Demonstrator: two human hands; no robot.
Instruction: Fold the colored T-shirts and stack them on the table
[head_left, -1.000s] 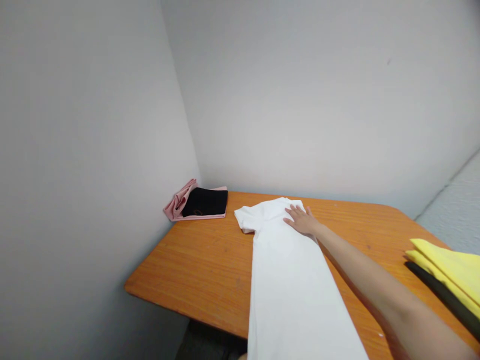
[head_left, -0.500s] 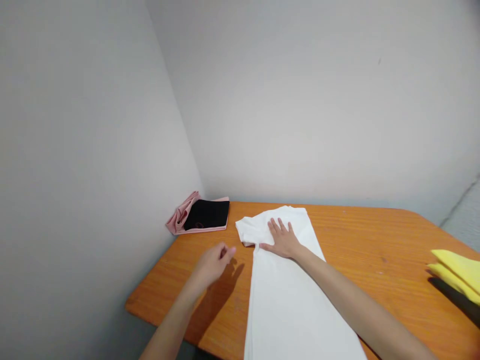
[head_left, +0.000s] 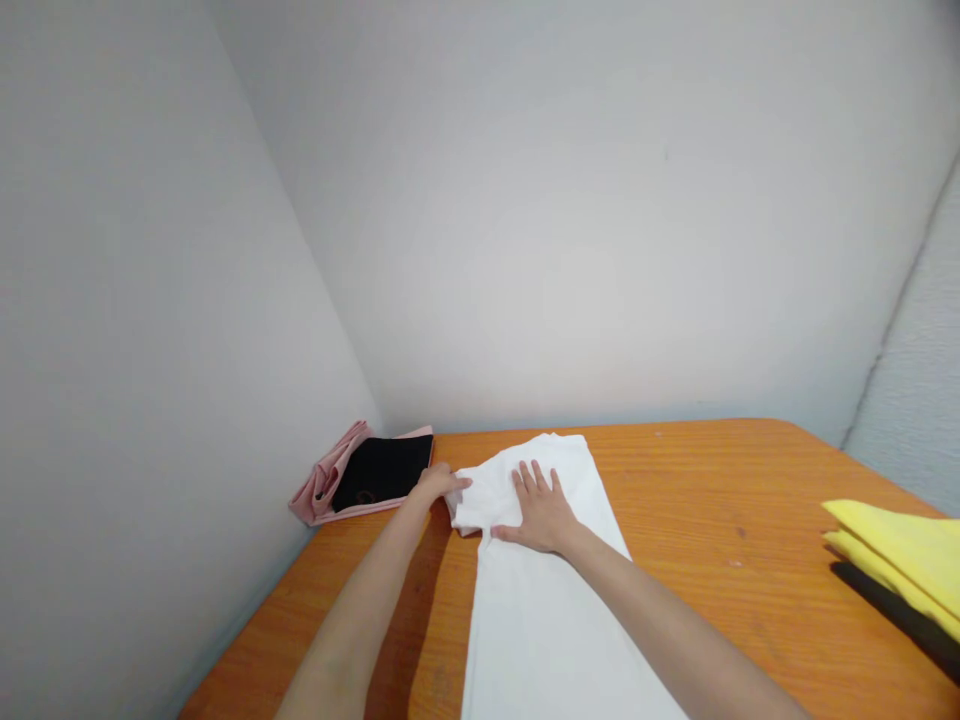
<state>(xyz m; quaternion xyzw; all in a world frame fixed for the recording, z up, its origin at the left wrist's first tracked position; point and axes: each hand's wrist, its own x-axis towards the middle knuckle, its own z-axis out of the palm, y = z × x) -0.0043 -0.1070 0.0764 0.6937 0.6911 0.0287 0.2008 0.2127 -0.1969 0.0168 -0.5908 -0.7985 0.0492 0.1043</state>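
Note:
A white T-shirt (head_left: 540, 630) lies flat on the orange wooden table (head_left: 712, 500), its body running toward me and its upper part folded or bunched. My right hand (head_left: 541, 512) presses flat on the shirt's upper part with fingers spread. My left hand (head_left: 439, 485) is at the shirt's left sleeve (head_left: 469, 505), fingertips at its edge; any grip is hidden. Behind that hand lies a folded black garment (head_left: 382, 472) on a pink garment (head_left: 324, 490).
The table's far left corner meets two grey-white walls (head_left: 525, 250). At the right edge of the view lies a stack of folded yellow cloth (head_left: 900, 550) with a dark cloth (head_left: 892, 612) under it. A textured, pale wall section (head_left: 915, 380) stands at far right.
My left hand has moved from the bare table onto the shirt's left sleeve. My right hand has shifted slightly left and toward me on the shirt. The view has tilted upward.

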